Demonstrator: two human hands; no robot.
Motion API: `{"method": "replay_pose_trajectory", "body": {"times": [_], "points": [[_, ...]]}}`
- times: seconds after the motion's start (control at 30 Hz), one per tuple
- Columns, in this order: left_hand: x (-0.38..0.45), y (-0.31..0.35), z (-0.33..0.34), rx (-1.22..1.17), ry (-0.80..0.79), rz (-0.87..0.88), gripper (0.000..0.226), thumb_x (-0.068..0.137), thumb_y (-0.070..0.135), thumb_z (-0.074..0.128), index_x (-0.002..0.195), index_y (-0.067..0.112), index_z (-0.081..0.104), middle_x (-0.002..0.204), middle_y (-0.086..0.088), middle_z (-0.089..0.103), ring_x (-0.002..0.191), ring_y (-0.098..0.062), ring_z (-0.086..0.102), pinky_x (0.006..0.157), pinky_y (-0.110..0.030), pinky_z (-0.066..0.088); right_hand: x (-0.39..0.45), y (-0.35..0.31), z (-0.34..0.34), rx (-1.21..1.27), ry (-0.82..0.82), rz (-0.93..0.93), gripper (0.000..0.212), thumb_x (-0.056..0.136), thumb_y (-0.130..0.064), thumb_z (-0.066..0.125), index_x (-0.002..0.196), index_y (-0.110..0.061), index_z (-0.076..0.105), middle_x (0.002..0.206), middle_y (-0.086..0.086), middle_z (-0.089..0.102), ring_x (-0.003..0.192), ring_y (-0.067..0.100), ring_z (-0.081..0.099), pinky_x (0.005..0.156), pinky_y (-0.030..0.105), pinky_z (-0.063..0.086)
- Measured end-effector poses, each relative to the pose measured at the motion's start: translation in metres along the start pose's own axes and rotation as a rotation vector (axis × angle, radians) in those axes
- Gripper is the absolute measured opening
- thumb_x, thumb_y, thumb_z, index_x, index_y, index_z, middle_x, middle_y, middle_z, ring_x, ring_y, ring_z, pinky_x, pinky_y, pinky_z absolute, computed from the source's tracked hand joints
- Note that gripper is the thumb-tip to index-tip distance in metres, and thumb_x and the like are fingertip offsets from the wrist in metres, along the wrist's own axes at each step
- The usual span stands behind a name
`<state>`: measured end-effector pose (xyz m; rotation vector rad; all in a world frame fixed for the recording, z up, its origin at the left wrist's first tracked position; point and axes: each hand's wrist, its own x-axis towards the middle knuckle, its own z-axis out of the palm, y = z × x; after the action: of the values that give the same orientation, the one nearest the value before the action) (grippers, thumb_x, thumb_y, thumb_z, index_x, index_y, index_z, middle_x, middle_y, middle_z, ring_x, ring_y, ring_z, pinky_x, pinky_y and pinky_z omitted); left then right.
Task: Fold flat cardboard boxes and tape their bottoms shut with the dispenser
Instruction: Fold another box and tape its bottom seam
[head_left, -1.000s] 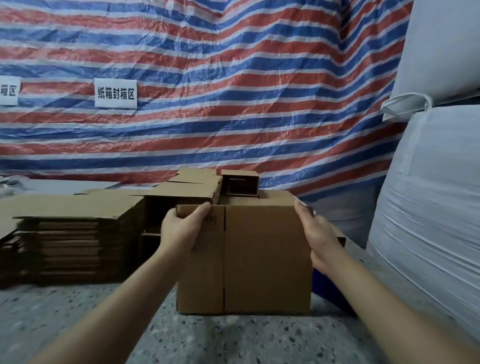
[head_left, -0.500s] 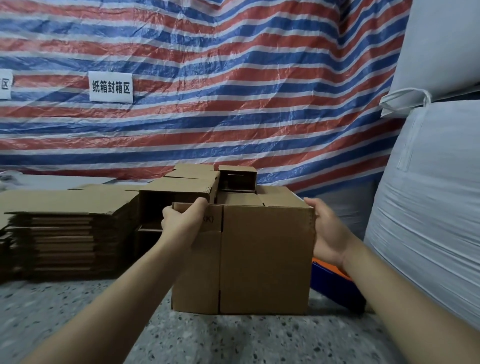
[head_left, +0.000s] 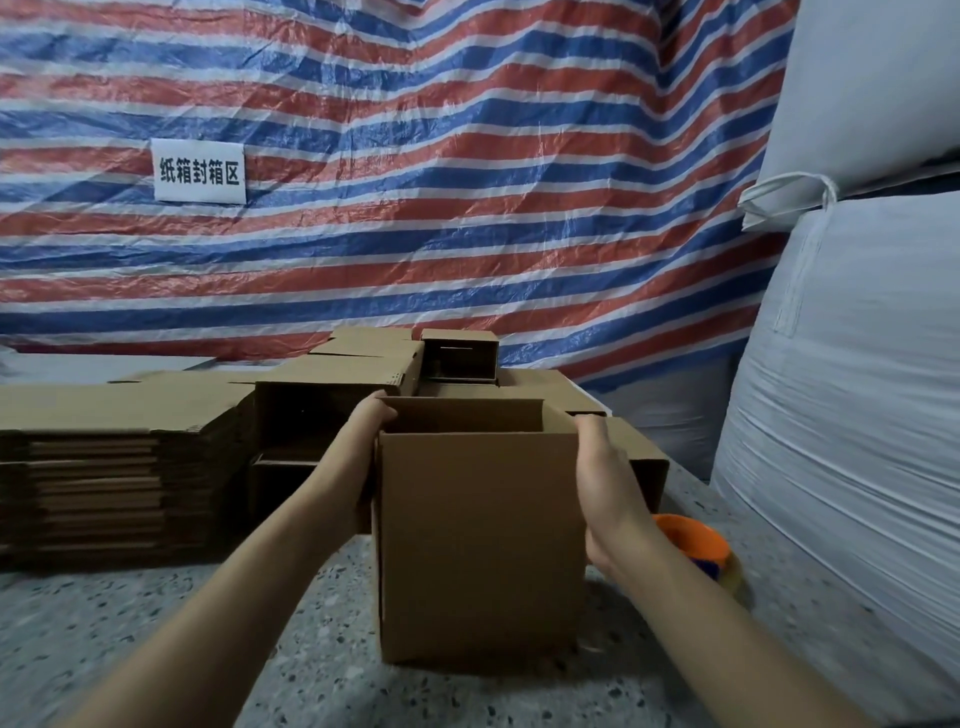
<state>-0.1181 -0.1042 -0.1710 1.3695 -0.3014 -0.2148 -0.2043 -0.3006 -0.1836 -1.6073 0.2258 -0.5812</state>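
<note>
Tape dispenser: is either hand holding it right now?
No. The tape dispenser lies on the floor while both hands hold the box.

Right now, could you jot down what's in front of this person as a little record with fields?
Held item: upright cardboard box, top open
Left hand: grips the box's upper left edge
Right hand: flat against the box's right side
Surface: speckled table
Left of box: stack of flat cardboard boxes
Behind box: folded boxes
Right of box: orange tape dispenser, partly hidden by the right arm
Backdrop: striped tarp with a white sign
</note>
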Motion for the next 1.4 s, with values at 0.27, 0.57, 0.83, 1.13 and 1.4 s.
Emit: {"method": "replay_pose_trajectory", "body": {"times": [0.27, 0.57, 0.83, 1.13, 1.4], "points": [[-0.002, 0.003, -0.002, -0.056, -0.015, -0.008, 0.025, 0.096, 0.036, 0.045, 0.113, 0.026, 0.061, 0.095, -0.012, 0.068, 0.084, -0.025, 0.064, 0.079, -0.040, 0.050, 0.019, 0.016, -0.025, 0.350, -0.104, 0.152, 0.067, 0.105, -0.053, 0.032, 0.072, -0.023, 0.082, 0.081, 0.008, 0.076, 0.070, 0.017, 0.075, 0.066, 0.034, 0.055], [0.001, -0.001, -0.001, -0.142, -0.035, -0.081, 0.051, 0.096, 0.065, 0.038, 0.104, 0.025, 0.070, 0.086, -0.006, 0.076, 0.068, -0.016, 0.074, 0.053, -0.028, 0.053, 0.022, 0.023, -0.014, 0.426, -0.109, 0.182, 0.070, 0.104, -0.052, 0.031, 0.062, -0.023, 0.079, 0.067, 0.004, 0.073, 0.061, 0.017, 0.072, 0.051, 0.027, 0.056], [-0.008, -0.009, 0.010, -0.162, 0.030, -0.018, 0.020, 0.095, 0.030, 0.060, 0.089, 0.015, 0.072, 0.064, -0.005, 0.070, 0.049, -0.014, 0.065, 0.041, -0.024, 0.049, 0.022, 0.031, -0.012, 0.385, -0.043, 0.228, 0.071, 0.102, -0.056, 0.035, 0.057, -0.023, 0.078, 0.067, 0.004, 0.075, 0.059, 0.017, 0.073, 0.047, 0.024, 0.054], [-0.004, -0.017, 0.005, -0.176, 0.032, -0.027, 0.034, 0.096, 0.027, 0.062, 0.130, 0.024, 0.059, 0.091, -0.012, 0.075, 0.063, -0.020, 0.072, 0.047, -0.027, 0.053, 0.022, 0.034, -0.007, 0.435, -0.043, 0.292, 0.071, 0.098, -0.060, 0.040, 0.049, -0.018, 0.068, 0.054, 0.003, 0.063, 0.045, 0.016, 0.061, 0.045, 0.023, 0.051], [-0.001, -0.028, -0.005, -0.141, 0.073, 0.098, 0.025, 0.090, 0.001, 0.063, 0.106, 0.020, 0.058, 0.092, -0.012, 0.067, 0.057, -0.019, 0.067, 0.045, -0.032, 0.055, 0.018, 0.038, -0.006, 0.509, -0.089, 0.184, 0.069, 0.100, -0.059, 0.036, 0.062, -0.021, 0.078, 0.068, 0.004, 0.074, 0.058, 0.018, 0.072, 0.050, 0.027, 0.055]]}}
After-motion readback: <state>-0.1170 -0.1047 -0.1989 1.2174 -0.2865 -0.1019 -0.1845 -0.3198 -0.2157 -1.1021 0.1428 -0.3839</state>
